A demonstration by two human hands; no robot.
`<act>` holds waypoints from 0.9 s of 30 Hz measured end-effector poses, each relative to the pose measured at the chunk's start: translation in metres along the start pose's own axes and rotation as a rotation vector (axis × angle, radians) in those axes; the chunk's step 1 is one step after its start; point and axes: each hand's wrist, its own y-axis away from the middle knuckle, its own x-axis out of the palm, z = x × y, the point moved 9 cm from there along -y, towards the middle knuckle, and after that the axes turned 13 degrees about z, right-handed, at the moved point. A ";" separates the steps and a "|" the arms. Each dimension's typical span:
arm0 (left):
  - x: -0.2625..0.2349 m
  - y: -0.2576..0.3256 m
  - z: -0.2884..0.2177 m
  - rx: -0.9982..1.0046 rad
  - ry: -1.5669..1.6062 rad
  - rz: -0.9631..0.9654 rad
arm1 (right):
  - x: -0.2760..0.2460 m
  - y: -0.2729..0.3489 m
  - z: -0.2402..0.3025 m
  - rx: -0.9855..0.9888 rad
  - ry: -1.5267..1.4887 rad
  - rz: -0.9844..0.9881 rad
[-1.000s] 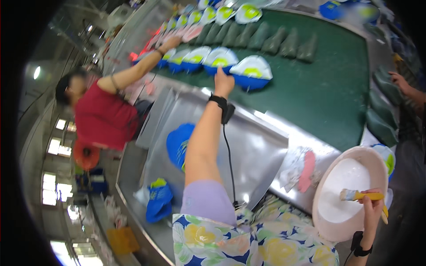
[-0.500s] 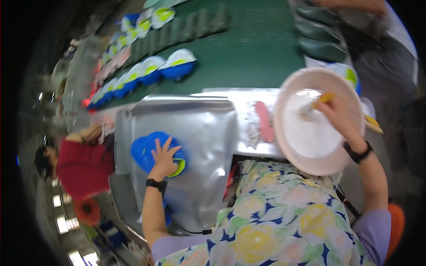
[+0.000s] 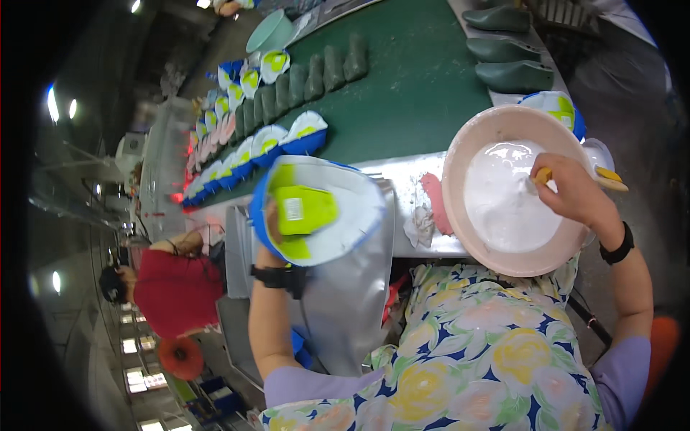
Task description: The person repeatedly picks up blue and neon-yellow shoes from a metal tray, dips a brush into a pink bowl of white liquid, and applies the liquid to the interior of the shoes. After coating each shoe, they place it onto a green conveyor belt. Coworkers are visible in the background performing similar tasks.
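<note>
My left hand (image 3: pixel 273 224) holds up a blue shoe upper (image 3: pixel 352 208), its white underside with a lime-green patch turned toward me. Most of that hand's fingers are hidden behind the upper. On the right, my right hand (image 3: pixel 571 190) is closed around the yellow handle of a brush (image 3: pixel 544 175). The brush's lower end is down at the white liquid (image 3: pixel 503 205), inside a wide pale pink basin (image 3: pixel 460 237); its bristles are hard to make out.
A pink insole-shaped piece (image 3: pixel 435 205) and a crumpled white cloth (image 3: pixel 419 228) lie beside the basin. On the green conveyor belt (image 3: pixel 402 93) stand rows of blue-and-white uppers (image 3: pixel 302 133) and dark shoe lasts (image 3: pixel 313 77). A person in red (image 3: pixel 176 291) works at the left.
My left hand has lifted the blue upper off the metal sheet and turned its white underside up. My right hand has shifted slightly right and down with the brush over the basin.
</note>
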 end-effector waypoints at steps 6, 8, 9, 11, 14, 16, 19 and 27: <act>0.128 -0.106 0.072 -0.148 0.193 0.302 | -0.054 -0.004 0.030 -0.196 -0.145 -0.216; 0.163 -0.124 0.075 -0.181 0.206 0.364 | -0.062 -0.010 0.037 -0.291 -0.278 -0.234; 0.175 -0.130 0.075 -0.189 0.210 0.385 | -0.064 -0.012 0.034 -0.234 -0.259 -0.212; 0.192 -0.137 0.073 -0.193 0.212 0.409 | -0.066 -0.014 0.029 -0.130 -0.229 -0.154; 0.206 -0.139 0.072 -0.179 0.219 0.411 | -0.075 0.002 0.015 -0.044 -0.194 -0.289; 0.209 -0.140 0.073 -0.155 0.218 0.391 | -0.070 0.006 0.004 0.025 -0.323 -0.351; 0.208 -0.140 0.079 -0.078 0.171 0.315 | -0.051 0.007 -0.008 0.111 -0.431 -0.448; 0.193 -0.147 0.066 0.312 -0.176 -0.011 | -0.004 0.004 -0.014 0.171 -0.733 -0.432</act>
